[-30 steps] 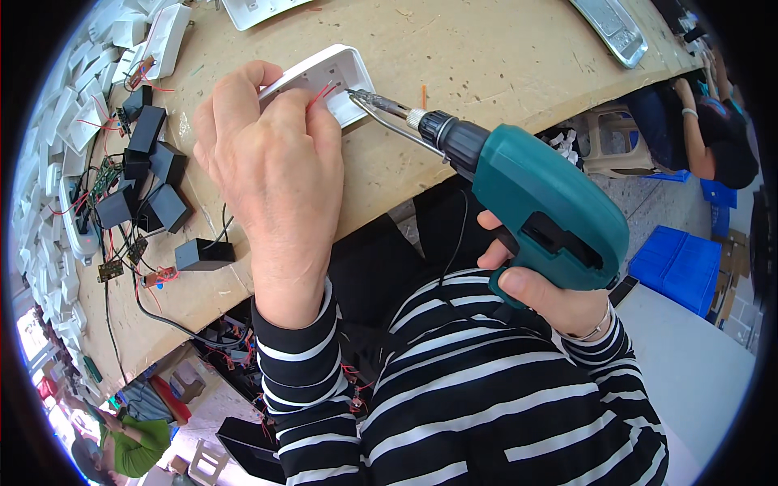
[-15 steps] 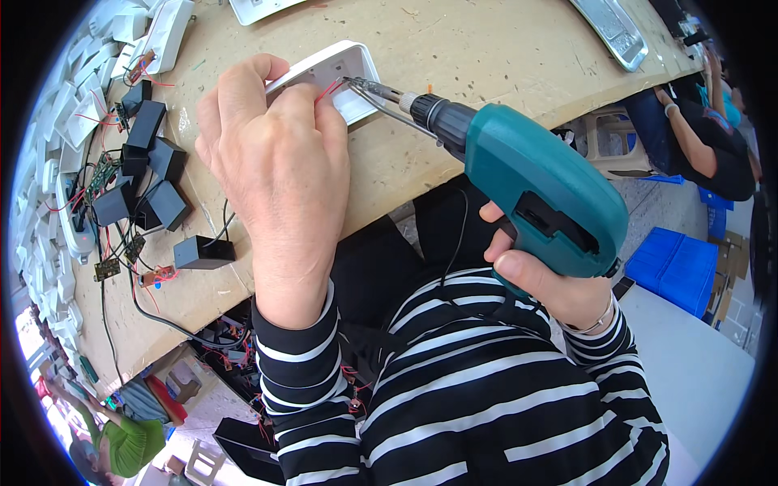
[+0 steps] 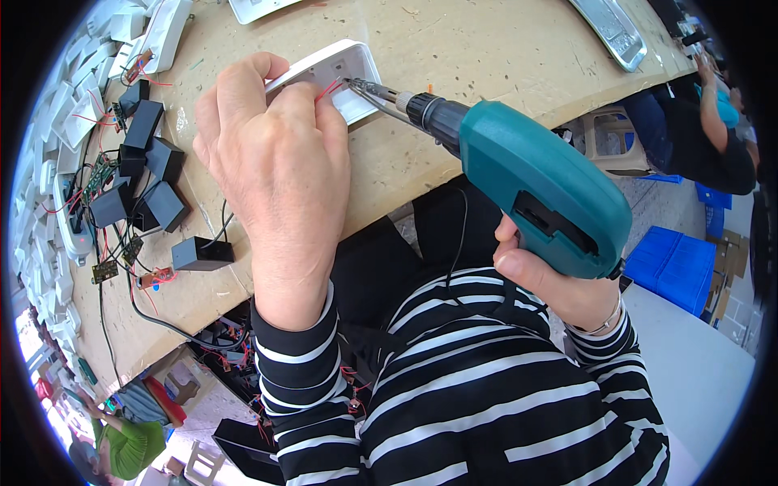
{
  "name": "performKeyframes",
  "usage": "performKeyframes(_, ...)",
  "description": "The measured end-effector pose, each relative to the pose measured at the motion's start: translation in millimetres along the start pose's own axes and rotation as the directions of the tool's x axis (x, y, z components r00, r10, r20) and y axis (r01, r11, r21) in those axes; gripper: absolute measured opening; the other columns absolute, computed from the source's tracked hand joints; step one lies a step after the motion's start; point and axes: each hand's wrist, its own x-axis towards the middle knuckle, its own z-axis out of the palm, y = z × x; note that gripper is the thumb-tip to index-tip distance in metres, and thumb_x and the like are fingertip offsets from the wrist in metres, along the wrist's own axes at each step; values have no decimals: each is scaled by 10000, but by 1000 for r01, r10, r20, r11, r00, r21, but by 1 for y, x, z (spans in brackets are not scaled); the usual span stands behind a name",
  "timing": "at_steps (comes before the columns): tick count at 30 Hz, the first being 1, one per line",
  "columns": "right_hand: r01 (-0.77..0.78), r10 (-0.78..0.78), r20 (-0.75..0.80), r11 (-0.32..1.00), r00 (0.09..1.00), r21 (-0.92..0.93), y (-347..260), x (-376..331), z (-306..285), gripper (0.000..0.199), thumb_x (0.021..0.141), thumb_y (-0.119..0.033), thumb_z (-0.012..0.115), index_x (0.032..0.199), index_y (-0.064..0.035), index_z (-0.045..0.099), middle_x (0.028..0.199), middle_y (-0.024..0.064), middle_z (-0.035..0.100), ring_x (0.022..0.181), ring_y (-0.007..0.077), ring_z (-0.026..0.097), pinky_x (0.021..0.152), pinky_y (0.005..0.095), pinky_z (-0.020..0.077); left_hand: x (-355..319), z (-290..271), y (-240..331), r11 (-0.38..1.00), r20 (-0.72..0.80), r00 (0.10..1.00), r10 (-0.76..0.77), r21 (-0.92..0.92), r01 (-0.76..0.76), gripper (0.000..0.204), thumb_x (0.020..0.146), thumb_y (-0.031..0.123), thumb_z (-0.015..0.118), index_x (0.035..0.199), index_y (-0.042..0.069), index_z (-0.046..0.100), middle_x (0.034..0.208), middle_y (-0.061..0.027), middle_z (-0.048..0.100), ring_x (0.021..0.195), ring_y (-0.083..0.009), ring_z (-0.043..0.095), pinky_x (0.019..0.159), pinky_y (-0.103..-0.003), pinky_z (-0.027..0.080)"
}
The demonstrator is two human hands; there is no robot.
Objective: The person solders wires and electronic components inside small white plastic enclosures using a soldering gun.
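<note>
My left hand (image 3: 279, 154) is closed over a shallow white plastic housing (image 3: 355, 58), steadying it on the table. Thin red wires (image 3: 329, 88) run from beside its fingertips into the housing. My right hand (image 3: 555, 285) grips the handle of a teal soldering gun (image 3: 539, 178) with a black collar. The gun's metal tip and thin feed tube (image 3: 381, 104) reach into the housing, at the ends of the red wires. Whether the tip touches the wires is too small to tell. My left fingertips are partly hidden behind the hand.
Black boxes (image 3: 166, 206) with cables and small circuit boards (image 3: 105, 270) lie left of my hand. Beyond them is a heap of white housings (image 3: 49, 186). A metal tray (image 3: 612, 32) lies far right. Other people (image 3: 130, 441) are nearby, and a blue crate (image 3: 671, 267) stands right.
The soldering gun's body has tipped slightly, and my right hand has shifted a little with it. The tip stays inside the housing. My left hand is nearly still.
</note>
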Motion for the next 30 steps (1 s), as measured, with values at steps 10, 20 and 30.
performKeyframes(10,-11,20,-124,997,992,72,-7,3,9,411,736,-112,810,1067,32,614,892,67,616,709,97,612,601,211,486,-1,0,0,1000,8,1000,-16,-9,16,85,689,56,655,754,26,702,1040,-73,588,963,-281,522,802,-400,401)
performKeyframes(20,61,-59,-28,993,998,105,-4,0,5,513,793,-18,721,1250,17,491,1043,137,611,835,146,634,746,272,547,0,-1,1,1000,20,1000,-20,7,20,86,693,62,658,758,28,704,1046,-71,582,970,-276,517,818,-398,397)
performKeyframes(30,-13,14,-26,998,1000,64,-5,-4,5,521,794,-21,721,1259,6,488,1055,136,609,843,148,633,753,276,544,-1,0,1,1000,18,1000,-19,7,19,92,697,69,664,767,28,707,1045,-68,578,978,-275,514,820,-398,397)
